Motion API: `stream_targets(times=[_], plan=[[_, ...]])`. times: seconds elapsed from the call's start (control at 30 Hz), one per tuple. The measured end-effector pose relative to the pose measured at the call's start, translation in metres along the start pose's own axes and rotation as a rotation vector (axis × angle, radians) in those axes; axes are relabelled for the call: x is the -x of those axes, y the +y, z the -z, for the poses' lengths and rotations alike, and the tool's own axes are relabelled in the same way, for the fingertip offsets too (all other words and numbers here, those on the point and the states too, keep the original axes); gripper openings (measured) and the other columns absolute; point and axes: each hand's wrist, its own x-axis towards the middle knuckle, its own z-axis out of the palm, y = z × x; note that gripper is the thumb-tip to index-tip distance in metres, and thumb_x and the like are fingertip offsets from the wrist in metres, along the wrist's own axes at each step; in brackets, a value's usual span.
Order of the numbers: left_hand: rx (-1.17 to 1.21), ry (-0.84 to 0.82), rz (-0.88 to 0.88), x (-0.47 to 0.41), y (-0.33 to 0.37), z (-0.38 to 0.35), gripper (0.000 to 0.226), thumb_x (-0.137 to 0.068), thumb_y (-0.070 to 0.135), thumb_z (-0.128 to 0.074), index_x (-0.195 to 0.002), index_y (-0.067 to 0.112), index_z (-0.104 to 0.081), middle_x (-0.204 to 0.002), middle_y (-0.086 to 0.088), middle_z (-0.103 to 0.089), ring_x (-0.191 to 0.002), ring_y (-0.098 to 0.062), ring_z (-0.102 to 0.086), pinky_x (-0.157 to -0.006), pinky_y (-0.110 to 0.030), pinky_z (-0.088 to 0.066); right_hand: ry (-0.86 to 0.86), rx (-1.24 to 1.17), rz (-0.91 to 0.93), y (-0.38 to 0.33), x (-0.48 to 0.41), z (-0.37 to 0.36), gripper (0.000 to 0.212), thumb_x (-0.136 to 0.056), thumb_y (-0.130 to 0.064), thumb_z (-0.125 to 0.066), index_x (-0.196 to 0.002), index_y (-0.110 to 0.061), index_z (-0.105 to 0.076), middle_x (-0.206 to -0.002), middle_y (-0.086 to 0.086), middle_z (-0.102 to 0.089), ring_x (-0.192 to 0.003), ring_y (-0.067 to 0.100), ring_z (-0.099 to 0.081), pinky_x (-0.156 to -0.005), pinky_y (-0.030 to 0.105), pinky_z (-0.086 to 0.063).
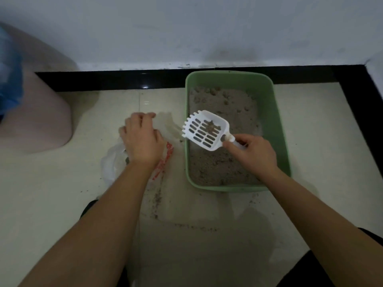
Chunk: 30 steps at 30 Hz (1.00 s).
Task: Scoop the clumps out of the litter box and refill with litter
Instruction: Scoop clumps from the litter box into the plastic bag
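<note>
Here, scoop (pixel 205 130) over litter box (pixel 186 100) edge.

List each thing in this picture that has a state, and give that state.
litter box, part-filled with litter, clumps at far end.
scoop, lifted over the box, carrying more clumps.
plastic bag, lying on the floor.
left hand, grips the plastic bag.
right hand, grips the scoop.

mint green litter box (pixel 277 129) with grey-beige litter (pixel 217 166); white slotted scoop (pixel 204 130) carrying brownish clumps (pixel 211 126); see-through whitish bag (pixel 116 162) with red print; cream floor tiles (pixel 51 193), glossy black border (pixel 103 79)
</note>
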Motion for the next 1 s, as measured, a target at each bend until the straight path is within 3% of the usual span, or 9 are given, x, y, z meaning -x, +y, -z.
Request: stream_targets(times=[0.1,0.2,0.3,0.4,0.47,0.63,0.73,0.83,1.0], plan=[[-0.194,-0.17,0.266,-0.029,-0.024,0.02,0.059,-0.073,0.008,-0.058,-0.131,0.014,-0.05,-0.136,-0.016,-0.043,-0.126,-0.036,-0.034,-0.099,-0.048,-0.025,-0.157,0.139,0.086,-0.042,-0.006,-0.006,0.04,-0.088,-0.067,-0.051,-0.098,-0.036,-0.075,-0.068,-0.008,-0.066,-0.063,0.01,-0.061,-0.057,0.029,-0.052],[-0.177,-0.443,0.459,-0.047,-0.05,0.029,0.057,-0.08,0.012,-0.056,-0.136,0.015,-0.046,-0.134,-0.014,-0.051,-0.123,-0.036,-0.044,-0.101,-0.047,-0.033,-0.212,0.451,0.213,-0.091,-0.006,-0.024,0.035,-0.094,-0.048,-0.049,-0.078,-0.021,-0.065,-0.061,-0.004,-0.057,-0.053,0.014,-0.052,-0.049,0.023,-0.038],[-0.008,-0.395,0.479,-0.048,-0.061,0.03,0.055,-0.082,0.003,-0.05,-0.136,0.016,-0.05,-0.127,-0.015,-0.058,-0.112,-0.035,-0.056,-0.089,-0.041,-0.047,-0.226,0.702,0.433,-0.133,0.006,-0.047,0.016,-0.093,-0.016,-0.055,-0.079,-0.022,-0.051,-0.059,-0.005,-0.042,-0.052,0.015,-0.041,-0.052,0.026,-0.031],[0.051,-0.318,0.494,-0.046,-0.061,0.029,0.052,-0.081,0.003,-0.049,-0.132,0.015,-0.053,-0.115,-0.015,-0.064,-0.1,-0.034,-0.062,-0.08,-0.038,-0.05,-0.241,0.741,0.542,-0.149,0.01,-0.062,0.016,-0.091,-0.006,-0.053,-0.095,-0.019,-0.062,-0.076,0.0,-0.061,-0.064,0.023,-0.051,-0.059,0.03,-0.035],[0.075,-0.329,0.51,-0.046,-0.06,0.027,0.052,-0.08,0.005,-0.051,-0.131,0.016,-0.053,-0.112,-0.013,-0.066,-0.096,-0.031,-0.062,-0.076,-0.034,-0.048,-0.213,0.739,0.54,-0.151,0.01,-0.066,0.017,-0.091,-0.007,-0.053,-0.097,-0.018,-0.064,-0.081,0.003,-0.065,-0.065,0.024,-0.052,-0.059,0.03,-0.034],[0.087,-0.337,0.539,-0.047,-0.06,0.023,0.052,-0.081,0.006,-0.053,-0.132,0.016,-0.053,-0.116,-0.01,-0.065,-0.102,-0.029,-0.061,-0.074,-0.031,-0.043,-0.177,0.694,0.512,-0.135,0.008,-0.061,0.013,-0.097,-0.026,-0.055,-0.091,-0.02,-0.066,-0.06,-0.005,-0.039,-0.058,0.019,-0.047,-0.052,0.026,-0.031],[0.101,-0.339,0.553,-0.048,-0.058,0.019,0.05,-0.081,0.007,-0.054,-0.131,0.016,-0.054,-0.117,-0.01,-0.065,-0.103,-0.029,-0.061,-0.076,-0.032,-0.045,-0.057,0.495,0.44,-0.106,-0.001,-0.046,0.033,-0.098,-0.049,-0.044,-0.098,-0.024,-0.066,-0.064,-0.008,-0.052,-0.052,0.012,-0.048,-0.046,0.021,-0.029],[0.09,-0.32,0.535,-0.047,-0.048,0.015,0.049,-0.08,0.012,-0.054,-0.129,0.015,-0.054,-0.119,-0.012,-0.062,-0.105,-0.033,-0.06,-0.086,-0.038,-0.05,0.078,0.214,0.31,-0.073,-0.004,-0.027,0.042,-0.094,-0.062,-0.044,-0.116,-0.033,-0.066,-0.079,-0.011,-0.067,-0.063,0.012,-0.06,-0.055,0.025,-0.049],[0.141,0.001,0.327,-0.034,-0.005,0.001,0.035,-0.086,0.009,-0.049,-0.12,0.009,-0.059,-0.121,-0.017,-0.053,-0.109,-0.034,-0.051,-0.087,-0.041,-0.041,0.155,0.143,-0.049,-0.013,-0.026,0.009,0.047,-0.093,-0.064,-0.044,-0.124,-0.033,-0.061,-0.102,-0.006,-0.069,-0.082,0.016,-0.061,-0.071,0.031,-0.05]])
